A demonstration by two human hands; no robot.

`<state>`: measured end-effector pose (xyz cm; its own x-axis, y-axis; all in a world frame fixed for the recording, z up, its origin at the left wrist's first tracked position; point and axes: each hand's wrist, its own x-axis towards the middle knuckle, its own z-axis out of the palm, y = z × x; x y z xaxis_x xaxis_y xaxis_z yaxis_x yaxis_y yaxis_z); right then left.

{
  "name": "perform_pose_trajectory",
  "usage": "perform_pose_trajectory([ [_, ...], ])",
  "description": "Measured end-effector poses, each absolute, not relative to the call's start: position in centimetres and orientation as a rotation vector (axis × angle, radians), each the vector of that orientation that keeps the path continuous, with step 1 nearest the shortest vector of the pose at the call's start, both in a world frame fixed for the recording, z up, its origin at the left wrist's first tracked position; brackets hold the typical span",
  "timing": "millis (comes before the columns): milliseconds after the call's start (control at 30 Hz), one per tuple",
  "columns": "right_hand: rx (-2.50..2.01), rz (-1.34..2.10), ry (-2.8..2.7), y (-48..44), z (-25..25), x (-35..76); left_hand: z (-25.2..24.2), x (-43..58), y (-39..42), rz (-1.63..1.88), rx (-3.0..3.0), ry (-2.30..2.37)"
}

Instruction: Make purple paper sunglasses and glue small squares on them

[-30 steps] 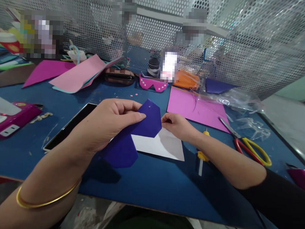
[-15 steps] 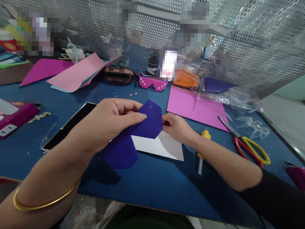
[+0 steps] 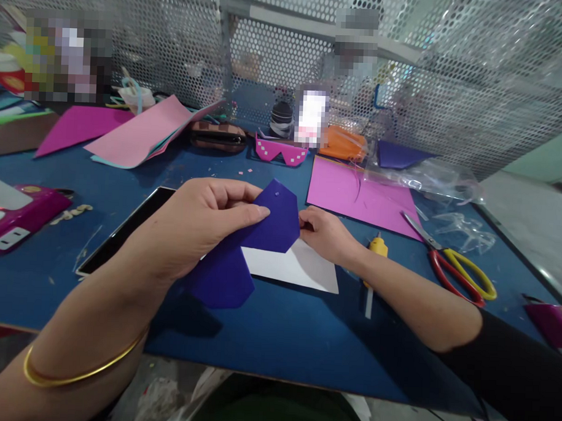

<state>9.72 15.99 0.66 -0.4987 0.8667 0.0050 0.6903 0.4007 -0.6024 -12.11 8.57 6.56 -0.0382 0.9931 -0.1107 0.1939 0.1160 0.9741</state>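
A dark purple, glasses-shaped sheet cutout (image 3: 275, 219) with two angular lobes is pinched by my left hand (image 3: 207, 214), thumb on its front and fingers behind. Near the top corner of the upper lobe sits a tiny shiny dot. My right hand (image 3: 329, 232) is closed at the cutout's right edge; its fingertips are partly hidden, so I cannot see what is in them. Below lies a white sheet (image 3: 292, 269), partly covered by the cutout. Just right of my right hand, a yellow cutter-like tool (image 3: 378, 246) rests under the forearm.
Red-and-yellow scissors (image 3: 458, 269) and a pink sheet (image 3: 359, 195) lie to the right. Pink glasses (image 3: 282, 151) and a lit phone (image 3: 312, 116) are at the back. A dark flat panel (image 3: 137, 227) and a magenta device (image 3: 27, 217) are on the left.
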Motion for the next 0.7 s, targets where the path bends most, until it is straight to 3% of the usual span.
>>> perform_pose_trajectory([
  [400,-1.340,1.047,-2.083,16.3,0.2,10.3,6.7,-11.8,8.5,1.006,1.276,1.361],
  [700,-1.167,1.092,-1.841,13.7,4.6,11.2,7.5,-10.7,8.4,0.890,1.324,1.396],
])
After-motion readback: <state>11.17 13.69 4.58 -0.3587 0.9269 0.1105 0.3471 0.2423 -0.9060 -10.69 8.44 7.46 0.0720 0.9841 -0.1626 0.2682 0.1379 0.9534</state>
